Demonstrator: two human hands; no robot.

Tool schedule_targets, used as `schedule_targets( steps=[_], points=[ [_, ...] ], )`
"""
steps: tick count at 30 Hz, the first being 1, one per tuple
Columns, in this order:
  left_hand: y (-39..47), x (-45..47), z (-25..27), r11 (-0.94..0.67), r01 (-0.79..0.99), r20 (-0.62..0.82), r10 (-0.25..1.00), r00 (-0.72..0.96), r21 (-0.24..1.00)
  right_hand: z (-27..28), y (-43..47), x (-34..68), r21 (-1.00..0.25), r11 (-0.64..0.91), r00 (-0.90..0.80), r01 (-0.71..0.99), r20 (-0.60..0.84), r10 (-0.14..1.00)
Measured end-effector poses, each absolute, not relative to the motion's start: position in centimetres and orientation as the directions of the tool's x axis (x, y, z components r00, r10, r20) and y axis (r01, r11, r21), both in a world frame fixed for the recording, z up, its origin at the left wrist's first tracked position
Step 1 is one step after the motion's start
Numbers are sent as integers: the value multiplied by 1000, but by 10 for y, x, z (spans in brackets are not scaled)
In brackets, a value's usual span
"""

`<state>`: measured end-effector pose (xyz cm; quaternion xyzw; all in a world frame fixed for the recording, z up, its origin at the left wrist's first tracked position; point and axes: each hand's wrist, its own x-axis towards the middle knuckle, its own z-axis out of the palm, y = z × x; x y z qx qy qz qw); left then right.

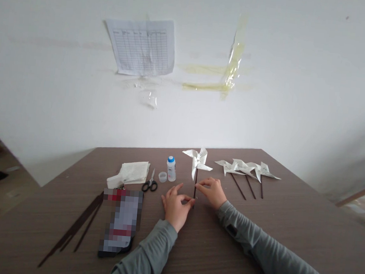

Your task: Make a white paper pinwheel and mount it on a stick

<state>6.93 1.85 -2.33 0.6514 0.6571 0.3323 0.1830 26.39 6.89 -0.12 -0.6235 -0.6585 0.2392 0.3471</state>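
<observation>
A paper pinwheel (199, 159) on a thin dark stick stands out in front of me, its printed white blades pointing away from me. My right hand (213, 192) pinches the middle of the stick between thumb and fingers. Lower down, the thumb and index finger of my left hand (177, 207) close on the stick near its bottom end, while the other fingers are spread. Left of the pinwheel stands a small white bottle (171, 170) with a blue cap, beside a clear round cap (163, 177).
Several finished pinwheels (246, 168) lie at the right back. On the left are black-handled scissors (149, 185), a stack of paper squares (136, 172), dark sticks (77, 223) and a phone (121, 223) with a blurred screen. A wall (196, 121) borders the table's far edge.
</observation>
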Motion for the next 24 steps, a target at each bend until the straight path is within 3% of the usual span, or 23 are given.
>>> schedule_targets(
  steps=[4, 11, 19, 24],
  points=[
    [19, 70, -22, -61, 736, 181, 980, -85, 674, -1, 67, 263, -761, 133, -45, 635, 136, 990],
    [16, 68, -22, -102, 775, 214, 976, -44, 624, 15, 60, 262, -700, 72, 2, 710, 104, 995],
    [-7, 60, 11, -105, 913, 36, 994, 98, 394, 35, 60, 286, -451, -35, 18, 892, -41, 999],
    [-13, 58, 21, -97, 935, -42, 992, 118, 340, 36, 62, 297, -355, -54, 20, 933, -100, 995]
  ],
)
